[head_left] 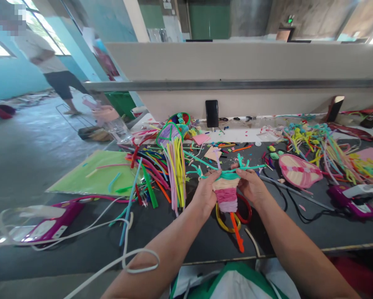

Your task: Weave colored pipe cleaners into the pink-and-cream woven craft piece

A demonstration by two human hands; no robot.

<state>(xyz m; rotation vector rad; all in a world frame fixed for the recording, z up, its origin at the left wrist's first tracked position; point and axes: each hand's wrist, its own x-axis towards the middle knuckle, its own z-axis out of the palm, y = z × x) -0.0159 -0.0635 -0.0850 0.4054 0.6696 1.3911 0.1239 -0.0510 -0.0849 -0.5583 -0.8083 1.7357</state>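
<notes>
Between my two hands is a small striped pipe-cleaner piece [226, 194] in teal, cream, pink and lilac bands, with teal ends sticking out at both sides of its top. My left hand [206, 192] pinches its left upper edge, and my right hand [251, 186] grips the right upper edge. Part of my fingers is hidden behind the piece. An orange strip [237, 236] extends below it. Under the piece lie a yellow loop [221, 222] and a red loop [247, 211], partly covered. A short pale pipe cleaner [252, 242] rests near the table edge.
Bundled pipe cleaners [176, 170] and a green sheet [94, 172] lie left. A pink oval pipe-cleaner piece [300, 171] is at right. Purple power strips [54, 224] flank the work, with a white cable [127, 232] across the left. A phone [212, 113] leans behind. One person [46, 58] stands far left.
</notes>
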